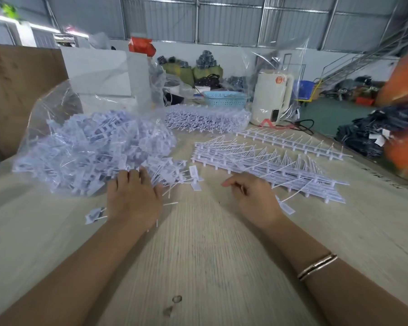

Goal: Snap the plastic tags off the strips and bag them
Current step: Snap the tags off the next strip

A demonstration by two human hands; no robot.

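Observation:
A clear plastic bag (57, 109) lies open at the left, full of loose white plastic tags (97, 147) that spill out toward the table's middle. My left hand (133, 196) lies palm down at the near edge of that pile, fingers straight and touching the loose tags. My right hand (252, 196) hovers over the wooden table with fingers loosely curled and nothing visible in it. A stack of white tag strips (269, 165) lies just beyond my right hand. Single tags (196, 177) lie between the hands.
Another single strip (292, 140) lies further back right, and a wrapped bundle of strips (207, 118) sits behind the pile. A white kettle (271, 95), a blue basket (225, 98) and white boxes (99, 74) stand at the back. Stray tags (93, 215) lie near my left wrist.

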